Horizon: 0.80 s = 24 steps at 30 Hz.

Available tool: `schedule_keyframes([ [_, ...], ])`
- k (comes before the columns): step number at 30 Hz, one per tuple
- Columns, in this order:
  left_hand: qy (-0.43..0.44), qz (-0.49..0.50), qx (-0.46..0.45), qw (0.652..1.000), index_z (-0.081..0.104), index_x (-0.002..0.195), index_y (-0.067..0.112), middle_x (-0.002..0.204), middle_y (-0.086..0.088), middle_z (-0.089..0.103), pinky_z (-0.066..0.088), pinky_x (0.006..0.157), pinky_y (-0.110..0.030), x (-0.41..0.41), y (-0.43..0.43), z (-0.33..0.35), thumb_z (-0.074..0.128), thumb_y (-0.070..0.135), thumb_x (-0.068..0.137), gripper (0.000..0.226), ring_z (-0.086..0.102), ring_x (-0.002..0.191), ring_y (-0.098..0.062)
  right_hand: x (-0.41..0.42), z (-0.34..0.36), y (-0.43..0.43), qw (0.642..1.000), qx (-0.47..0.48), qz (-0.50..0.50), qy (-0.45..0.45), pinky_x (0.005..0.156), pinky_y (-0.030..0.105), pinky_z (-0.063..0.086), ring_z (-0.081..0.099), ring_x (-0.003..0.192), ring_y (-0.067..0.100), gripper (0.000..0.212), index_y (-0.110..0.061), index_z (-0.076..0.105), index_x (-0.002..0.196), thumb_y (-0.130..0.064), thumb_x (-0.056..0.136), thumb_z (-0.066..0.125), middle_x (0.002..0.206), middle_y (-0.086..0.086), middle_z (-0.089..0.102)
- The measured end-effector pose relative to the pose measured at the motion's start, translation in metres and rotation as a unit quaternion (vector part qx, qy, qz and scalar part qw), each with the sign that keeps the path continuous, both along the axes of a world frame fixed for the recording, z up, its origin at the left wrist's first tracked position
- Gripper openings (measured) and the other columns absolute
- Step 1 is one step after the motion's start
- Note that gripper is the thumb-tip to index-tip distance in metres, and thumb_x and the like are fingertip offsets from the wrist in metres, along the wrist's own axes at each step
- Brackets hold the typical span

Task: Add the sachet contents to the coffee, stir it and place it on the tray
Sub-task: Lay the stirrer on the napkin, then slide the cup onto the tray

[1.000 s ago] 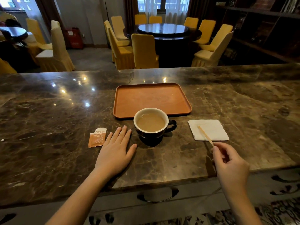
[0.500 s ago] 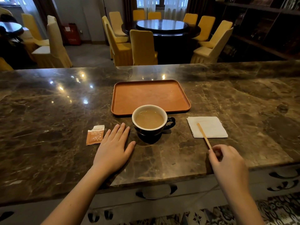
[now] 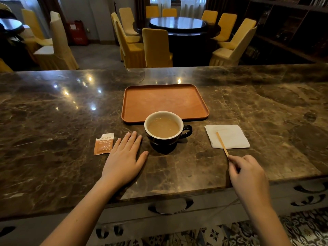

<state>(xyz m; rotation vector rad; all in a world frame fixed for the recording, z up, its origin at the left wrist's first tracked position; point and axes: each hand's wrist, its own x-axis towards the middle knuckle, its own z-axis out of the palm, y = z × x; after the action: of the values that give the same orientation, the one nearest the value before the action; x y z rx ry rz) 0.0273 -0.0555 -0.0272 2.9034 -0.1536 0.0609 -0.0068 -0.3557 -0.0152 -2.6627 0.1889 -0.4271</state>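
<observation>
Right hand [image 3: 248,176]: the near end of the stir stick [image 3: 221,144] is pinched between the thumb and the first fingers; the other fingers are curled in.
Stir stick: a thin wooden stick, seen running from the right hand up toward 11 o'clock. Its far end lies on the white napkin [image 3: 230,137]. Its near end is hidden in the pinch.
Left hand [image 3: 124,160]: laid flat on the stone counter [image 3: 53,121], palm down, fingers spread out. Nothing is held in it.
Cup [image 3: 164,130]: a dark cup with a white inside, full of light brown coffee. It is found just beside the left thumb, at about 1 o'clock from the left hand. From the right hand it lies at about 10 o'clock, farther off.
Handle [image 3: 187,132]: pointed to 3 o'clock, toward the napkin and the right hand.
Sachet [image 3: 103,143]: torn at the top, lying flat just beside the left little finger, at about 10 o'clock from the left hand.
Tray [image 3: 165,102]: bare, at 12 o'clock from the cup, its near edge right behind the cup.
Nearer hand: the left hand is nearer the cup, but the handle is turned to the right hand.
Step guessed: the stick is likely being set down or picked up; which one cannot be told. The cup is not yet on the tray.
</observation>
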Motion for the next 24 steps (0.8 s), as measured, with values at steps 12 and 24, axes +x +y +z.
schedule_keyframes([
  [12,0.025,0.01,0.004,1.0,0.017,0.145,0.019,0.157,-0.004,0.013,0.006,0.117,-0.038,0.007,-0.005,0.011,0.032,0.045,0.093,0.06,0.008,0.145,-0.019,0.019,0.023,0.01,0.999,-0.024,0.033,-0.004,0.067,0.031,0.042,0.058,0.092,0.028,0.033,-0.01,0.056,0.118,-0.019,0.086,0.057,0.106,0.011,0.063],
  [24,-0.032,0.045,-0.031,0.998,0.024,0.143,0.016,0.156,-0.008,0.016,0.003,0.117,-0.038,0.011,-0.016,-0.001,0.03,0.047,0.093,0.058,0.006,0.145,-0.022,0.096,0.044,0.067,0.942,0.178,0.253,0.13,0.08,0.025,0.04,0.054,0.103,0.012,0.031,-0.019,0.058,0.117,-0.03,0.096,0.038,0.116,-0.001,0.061],
])
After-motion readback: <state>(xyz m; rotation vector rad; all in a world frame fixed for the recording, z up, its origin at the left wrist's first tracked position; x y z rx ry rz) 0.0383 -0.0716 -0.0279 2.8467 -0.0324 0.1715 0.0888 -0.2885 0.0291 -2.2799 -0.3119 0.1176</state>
